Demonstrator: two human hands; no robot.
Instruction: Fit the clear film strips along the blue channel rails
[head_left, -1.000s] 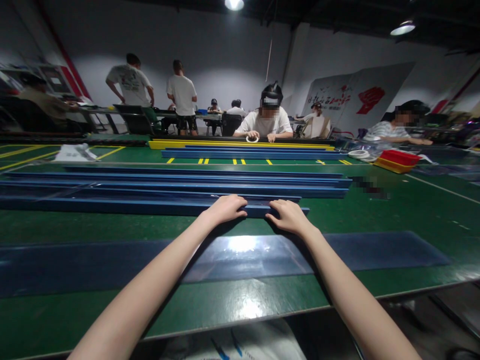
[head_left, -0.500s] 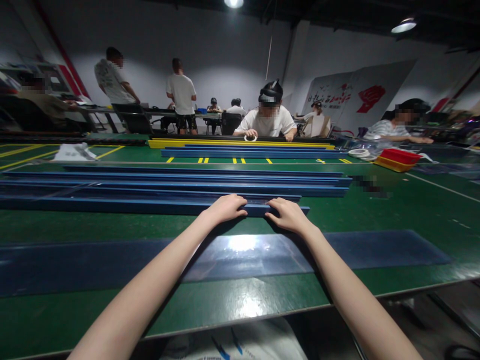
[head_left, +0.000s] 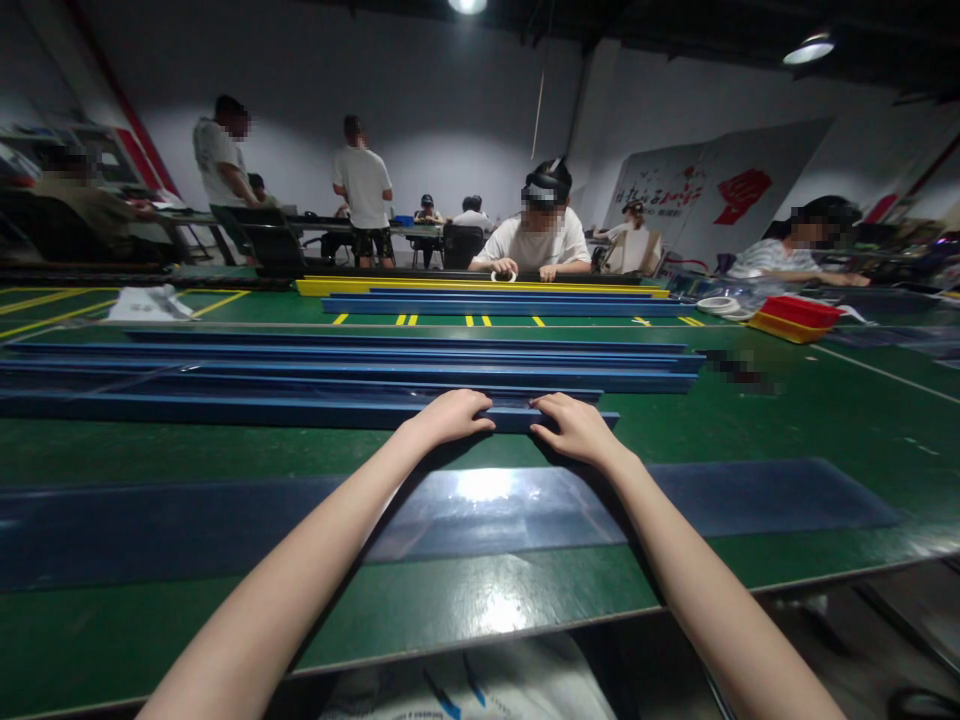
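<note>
The nearest blue channel strip (head_left: 225,411) lies lengthwise across the green table. Near its right end, my left hand (head_left: 452,414) grips it, thumb on the front wall and fingers over the top into the channel. A short gap to the right, my right hand (head_left: 574,425) grips the same strip in the same way. Some of the fingertips are hidden inside the channel. Between my forearms and the strip, a flat sheet of clear bluish plastic (head_left: 480,510) lies on the table, passing under both arms.
More blue channel strips (head_left: 645,380) lie just behind. Farther off are a yellow strip (head_left: 330,288), a red bin (head_left: 795,313), rolls of white tape (head_left: 718,306) and a white object (head_left: 150,303). Across the table a person (head_left: 536,240) holds a white ring. The table edge (head_left: 525,633) runs close to me.
My hands and the strip stay practically still. Across the table, the person's head and one hand have shifted slightly. A standing person at the back left has turned a little.
</note>
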